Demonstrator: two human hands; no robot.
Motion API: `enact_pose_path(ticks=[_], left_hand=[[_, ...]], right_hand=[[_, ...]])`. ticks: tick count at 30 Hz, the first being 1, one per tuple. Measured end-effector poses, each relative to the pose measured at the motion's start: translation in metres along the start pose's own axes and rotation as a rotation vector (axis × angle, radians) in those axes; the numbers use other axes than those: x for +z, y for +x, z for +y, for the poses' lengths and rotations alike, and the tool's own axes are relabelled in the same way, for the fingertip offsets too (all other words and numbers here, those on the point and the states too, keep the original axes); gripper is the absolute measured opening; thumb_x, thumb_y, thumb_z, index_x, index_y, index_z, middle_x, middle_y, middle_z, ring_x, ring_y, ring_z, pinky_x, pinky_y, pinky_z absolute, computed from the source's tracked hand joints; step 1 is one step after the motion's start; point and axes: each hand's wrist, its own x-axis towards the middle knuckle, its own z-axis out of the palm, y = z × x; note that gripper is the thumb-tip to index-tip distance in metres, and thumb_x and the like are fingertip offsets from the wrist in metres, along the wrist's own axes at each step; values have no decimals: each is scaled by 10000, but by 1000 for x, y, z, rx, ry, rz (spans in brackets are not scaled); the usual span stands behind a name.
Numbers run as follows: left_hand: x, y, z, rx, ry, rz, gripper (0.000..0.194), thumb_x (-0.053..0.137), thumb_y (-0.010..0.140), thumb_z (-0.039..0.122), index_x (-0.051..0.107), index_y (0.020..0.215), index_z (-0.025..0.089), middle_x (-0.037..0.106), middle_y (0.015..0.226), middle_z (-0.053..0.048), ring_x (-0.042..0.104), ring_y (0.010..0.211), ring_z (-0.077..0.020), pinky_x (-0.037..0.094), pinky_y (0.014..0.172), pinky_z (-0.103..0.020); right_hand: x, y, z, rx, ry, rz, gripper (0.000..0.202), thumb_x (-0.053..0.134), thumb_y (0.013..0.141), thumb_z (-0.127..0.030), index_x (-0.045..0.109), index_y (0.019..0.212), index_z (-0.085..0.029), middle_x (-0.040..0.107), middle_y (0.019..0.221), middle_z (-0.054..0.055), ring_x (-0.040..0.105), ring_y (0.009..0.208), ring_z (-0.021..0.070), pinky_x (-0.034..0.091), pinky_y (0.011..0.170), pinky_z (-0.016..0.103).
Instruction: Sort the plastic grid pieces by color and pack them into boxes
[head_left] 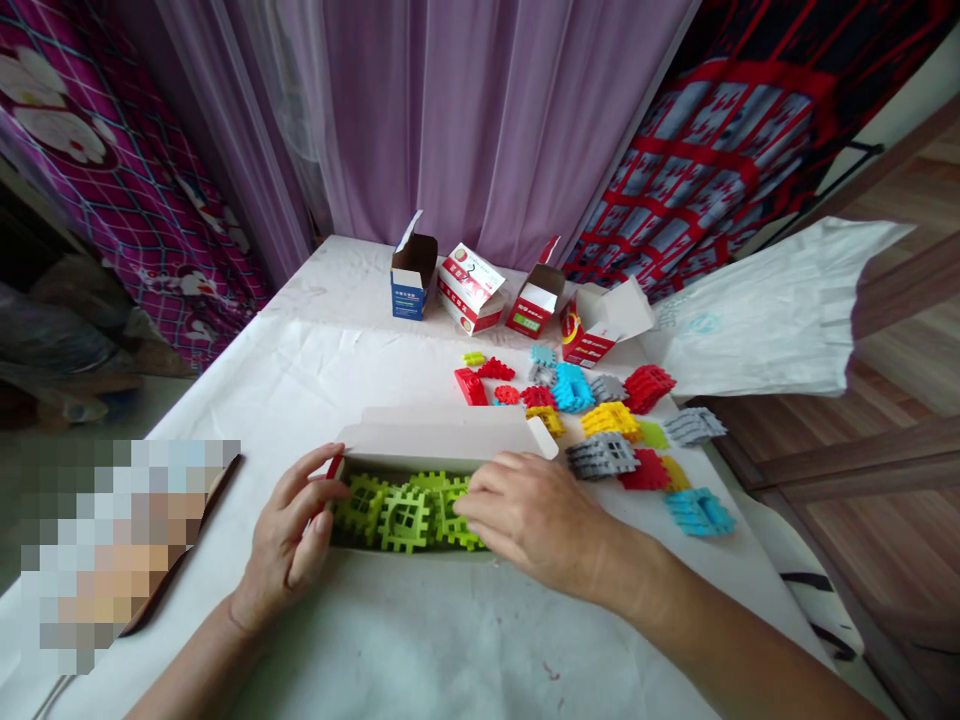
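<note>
A long cardboard box lies open on the table in front of me, its white lid flap folded back. Several lime-green interlocking plastic blocks, some with window-like grids, fill it. My left hand grips the box's left end, fingers over the red edge and thumb at the near side. At the right end, my right hand has its fingers curled together, the tips against the green blocks. Whatever lies under those fingers is hidden by the hand.
Stacks of gray blocks, blue blocks and other colours lie to the right. Small open cartons, including a blue carton, stand at the back. A white plastic bag hangs over the right edge. A blurred-out flat object lies left.
</note>
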Motion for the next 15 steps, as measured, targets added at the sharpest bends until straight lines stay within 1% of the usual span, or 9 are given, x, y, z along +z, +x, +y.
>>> enact_pose_path(ticks=[3, 5, 7, 8, 9, 11, 13, 14, 15], left_hand=[[-1, -1, 1, -10, 9, -7, 268, 371, 943, 295, 625, 923, 212, 564, 1356, -99, 595, 1162, -217, 513, 943, -344], [-1, -2, 0, -13, 7, -14, 275, 365, 947, 302, 624, 929, 211, 558, 1364, -100, 586, 1181, -221, 505, 966, -350], [-2, -3, -2, -4, -5, -21, 257, 373, 942, 288, 619, 944, 212, 546, 1379, -94, 576, 1198, -220, 498, 980, -345], [-2, -3, -3, 0, -11, -27, 246, 380, 938, 279, 617, 955, 215, 538, 1389, -88, 573, 1204, -218, 497, 980, -338], [-2, -3, -3, 0, -15, -33, 237, 385, 934, 271, 614, 965, 219, 531, 1399, -80, 569, 1209, -216, 496, 980, -333], [-3, -4, -5, -6, -13, -48, 225, 395, 928, 261, 610, 988, 235, 519, 1420, -59, 565, 1217, -213, 497, 981, -323], [-3, -7, -8, -7, 3, -56, 216, 408, 923, 253, 603, 1016, 264, 511, 1435, -26, 567, 1216, -208, 493, 989, -322], [-3, -9, -11, 4, 8, -81, 217, 419, 919, 268, 602, 1034, 284, 506, 1444, -11, 576, 1204, -209, 501, 975, -322], [-1, -11, -14, -33, 7, -52, 233, 396, 922, 273, 598, 1036, 299, 506, 1447, 2, 582, 1197, -212, 506, 961, -332]], right_hand=[[13, 21, -13, -83, -24, -56, 124, 586, 936, -239, 710, 940, -242, 679, 961, 38, 564, 861, 178, 392, 713, 301], [15, 26, -15, -99, -42, -54, 129, 590, 930, -229, 716, 953, -246, 676, 971, 41, 563, 862, 182, 393, 704, 300], [9, 23, -9, -90, -46, -4, 131, 594, 927, -228, 715, 975, -241, 678, 950, 40, 569, 855, 183, 402, 714, 300], [4, 18, -1, -72, -42, 46, 141, 587, 931, -228, 713, 994, -235, 682, 941, 40, 577, 860, 182, 410, 732, 299], [-3, 10, 10, -41, -38, 109, 156, 574, 938, -228, 710, 1014, -229, 688, 939, 40, 589, 873, 182, 420, 759, 298], [-20, -10, 42, 71, -48, 250, 191, 540, 950, -220, 710, 1035, -218, 706, 954, 42, 615, 918, 182, 434, 821, 297], [-36, -39, 85, 254, -98, 345, 204, 527, 941, -215, 726, 985, -217, 723, 961, 39, 639, 933, 180, 446, 850, 287], [-42, -56, 109, 381, -135, 362, 202, 534, 923, -214, 733, 956, -221, 730, 971, 37, 650, 931, 179, 454, 843, 279], [-46, -73, 133, 520, -182, 353, 201, 539, 909, -223, 738, 943, -226, 736, 970, 32, 660, 911, 180, 462, 819, 276]])
